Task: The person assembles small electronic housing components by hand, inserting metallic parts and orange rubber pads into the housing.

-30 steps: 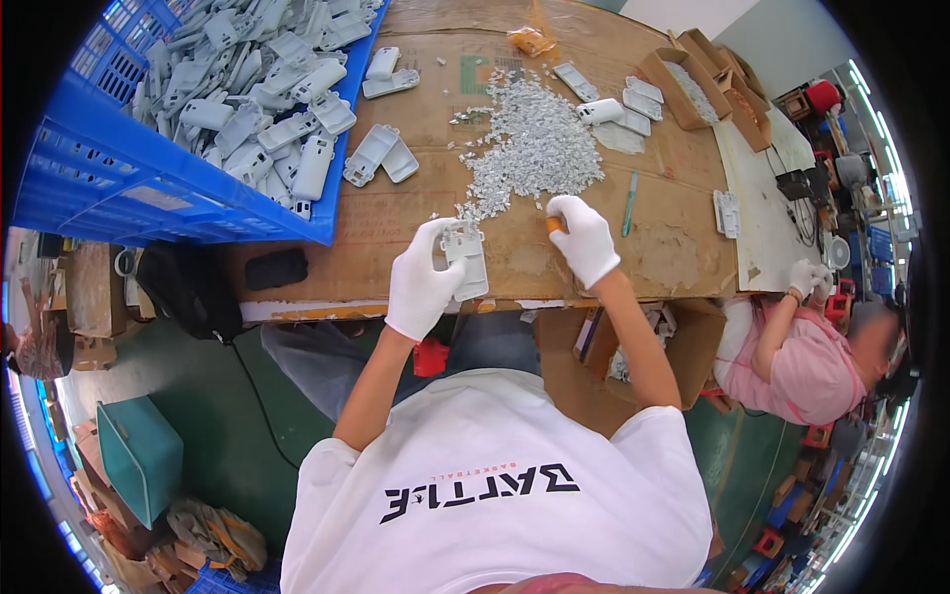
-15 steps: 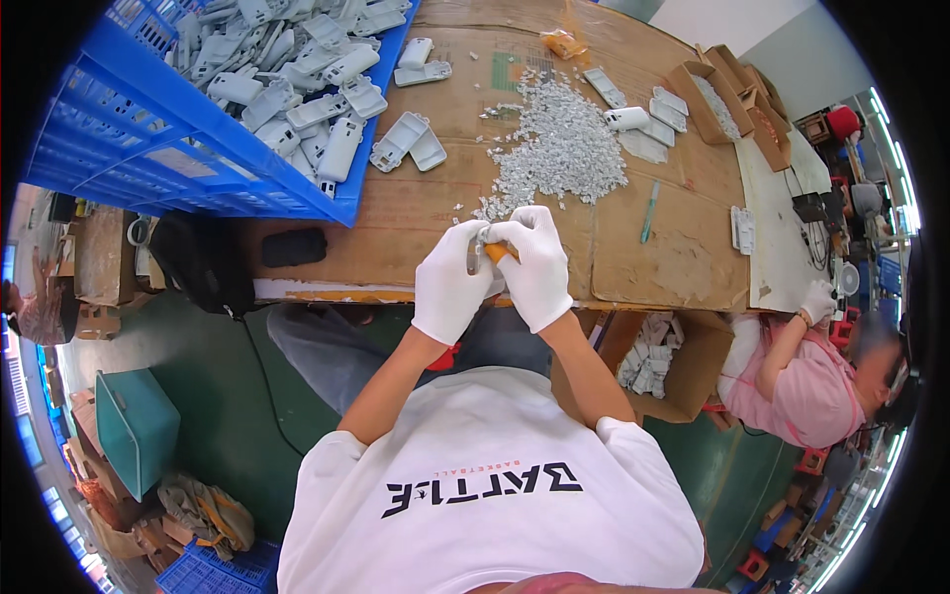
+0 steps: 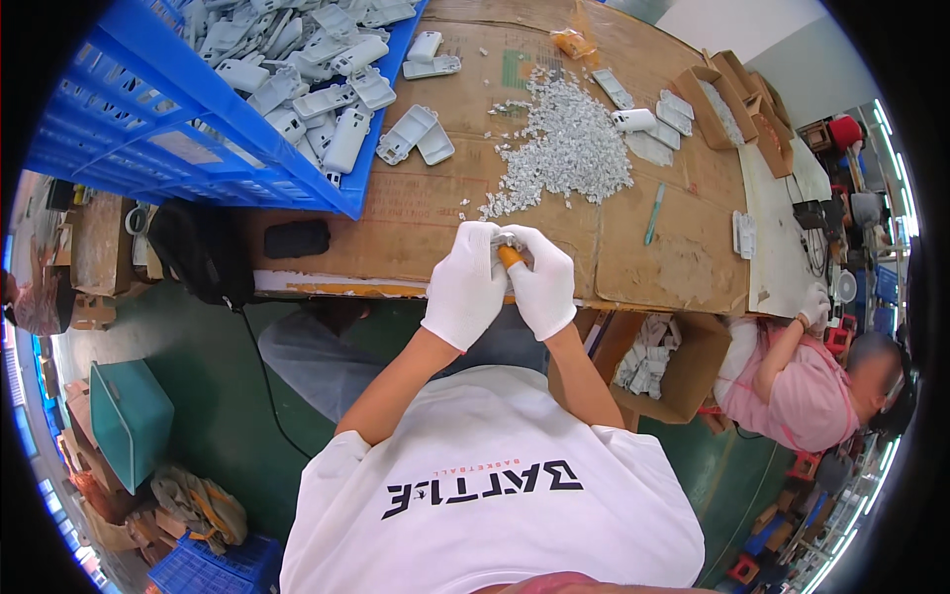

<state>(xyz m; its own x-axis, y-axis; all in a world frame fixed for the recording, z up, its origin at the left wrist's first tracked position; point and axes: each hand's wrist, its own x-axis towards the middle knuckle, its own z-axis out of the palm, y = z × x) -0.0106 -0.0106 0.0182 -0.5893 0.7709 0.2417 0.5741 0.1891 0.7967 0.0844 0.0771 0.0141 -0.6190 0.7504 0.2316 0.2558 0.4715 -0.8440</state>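
Casing [image 3: 506,239], mostly hidden, sits in the curled fingers of my left hand [image 3: 469,283] at the desk [image 3: 683,269] edge; my right hand [image 3: 543,284], apart a second ago, has joined it, gripping an orange piece [image 3: 510,256], so two-handed work seems under way.

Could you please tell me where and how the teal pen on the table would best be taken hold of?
Probably by the middle of the teal pen, coming from above with the right hand, the nearer one, and pinching its two long sides. It is slim and lies flat, its far end leaning slightly right, with bare cardboard along both sides.
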